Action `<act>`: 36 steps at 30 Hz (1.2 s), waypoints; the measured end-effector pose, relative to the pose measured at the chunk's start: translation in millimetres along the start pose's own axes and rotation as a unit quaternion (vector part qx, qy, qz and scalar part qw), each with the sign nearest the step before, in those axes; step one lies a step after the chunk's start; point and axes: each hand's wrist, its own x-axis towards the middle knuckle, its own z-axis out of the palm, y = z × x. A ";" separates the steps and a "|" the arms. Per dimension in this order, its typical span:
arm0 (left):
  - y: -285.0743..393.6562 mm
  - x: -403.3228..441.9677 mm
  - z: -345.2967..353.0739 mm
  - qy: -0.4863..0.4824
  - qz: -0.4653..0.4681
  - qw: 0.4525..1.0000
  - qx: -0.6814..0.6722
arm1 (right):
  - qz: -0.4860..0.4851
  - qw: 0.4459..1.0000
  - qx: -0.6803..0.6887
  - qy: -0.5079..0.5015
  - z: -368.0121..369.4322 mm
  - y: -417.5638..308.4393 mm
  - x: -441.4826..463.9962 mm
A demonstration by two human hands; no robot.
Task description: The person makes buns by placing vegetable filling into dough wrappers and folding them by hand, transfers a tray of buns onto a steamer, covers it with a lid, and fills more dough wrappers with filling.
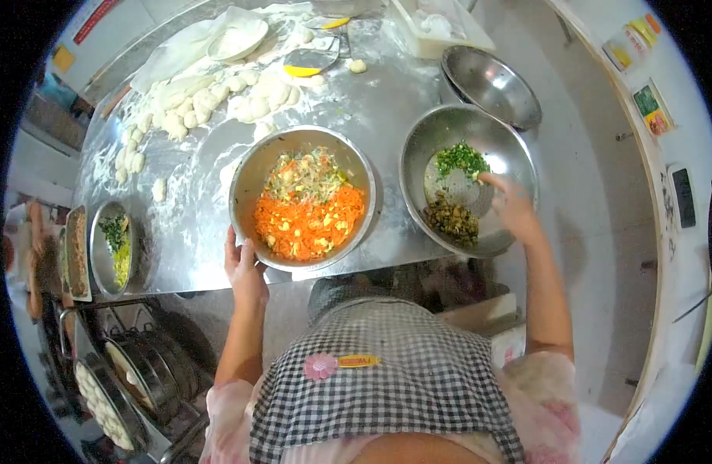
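Observation:
My left hand (245, 267) grips the near left side of a steel mixing bowl (365, 224). Inside that bowl, orange shredded carrot (310, 220) with yellow bits lies in front of a paler shredded mix (306, 176). Over the right side of a wider steel bowl (518, 166) is my right hand (513, 207), its fingers drawn together towards the bowl's middle. A small pale yellow bit shows at the fingertips; what they hold is unclear. This bowl contains chopped greens (460, 159) and a brownish chopped heap (451, 220), lying apart.
Floured dough pieces (190, 108) and yellow-edged scrapers (310, 63) lie on the steel table (194, 255). Another steel bowl (495, 81) and a white plastic tub (437, 31) stand behind. Small dishes (112, 247) sit left; trays of dough (101, 402) are below.

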 end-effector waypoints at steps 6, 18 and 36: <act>-2.4 5.9 -0.1 0.004 -0.011 1.000 -0.013 | 0.022 0.990 -0.112 -0.080 71.4 4.5 60.5; -1.6 6.2 -3.9 0.008 0.000 1.000 0.004 | 0.022 0.977 0.007 0.211 -0.9 -38.4 34.1; 18.3 104.9 -27.4 -0.050 0.143 0.970 0.188 | 0.219 0.933 -0.130 0.252 52.5 118.5 -55.0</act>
